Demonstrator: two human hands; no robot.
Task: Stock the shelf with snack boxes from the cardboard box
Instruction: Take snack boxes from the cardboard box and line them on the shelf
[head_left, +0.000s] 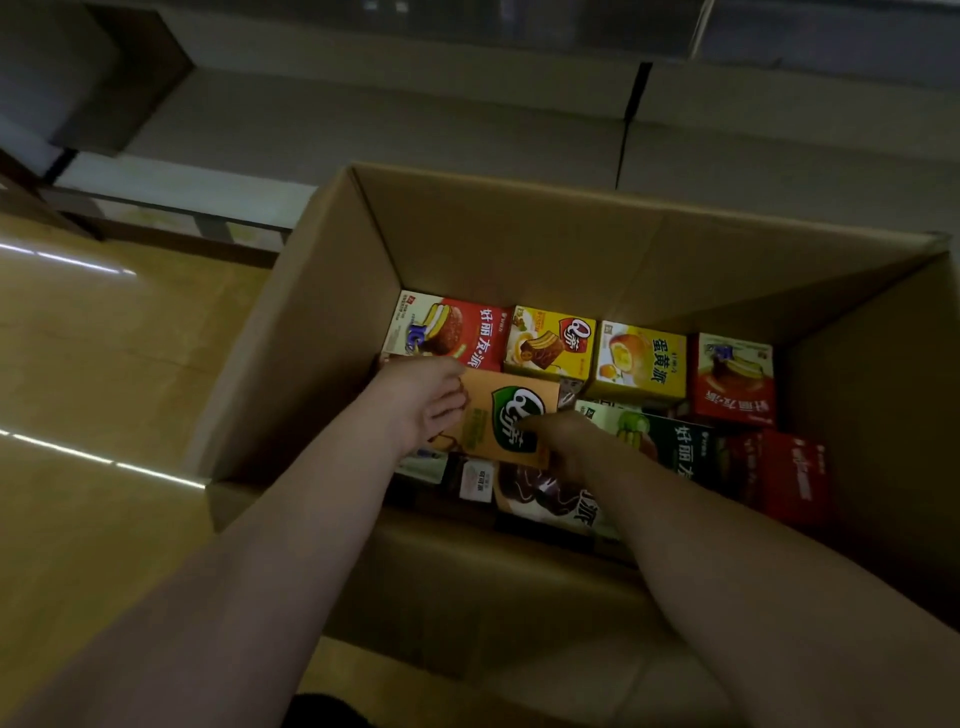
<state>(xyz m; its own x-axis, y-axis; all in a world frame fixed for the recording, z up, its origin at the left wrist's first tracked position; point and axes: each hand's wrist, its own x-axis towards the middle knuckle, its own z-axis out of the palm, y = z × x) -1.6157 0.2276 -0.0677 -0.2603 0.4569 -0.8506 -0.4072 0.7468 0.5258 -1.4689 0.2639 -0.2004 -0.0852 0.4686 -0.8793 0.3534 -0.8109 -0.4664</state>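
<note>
Head view: only one camera, looking down into the carton.
Cardboard box (519, 234): open on top, standing on the floor just before the shelf (363, 109); filled with snack boxes low inside.
Orange snack box (506, 415): lying on top of the others, near the left wall of the carton, face up with a green logo; long axis running from the near-right corner up to the far-left corner, tilted a little.
Left hand (421, 400): on the far-left end of the orange snack box, fingers curled over its edge and gripping it.
Right hand (566, 441): on the near-right end of the same box, thumb on the face, other fingers hidden under or behind, so gripping as far as can be judged.
Key relation: both hands at opposite ends of the long axis, box between them; neither hand clearly nearer, both already touching.
Neighbours: red snack box (447, 330) just behind the left hand, yellow snack box (641, 358) behind and right, dark green snack box (670, 447) just beside the right hand.
Step in hand: probably lifting the orange box straight up and out, then forward to the shelf.
Risk: possibly catching an edge on the green box while rising.
Shelf state: boards in sight carry no snack boxes; dim and blurred, so not sure.
</note>
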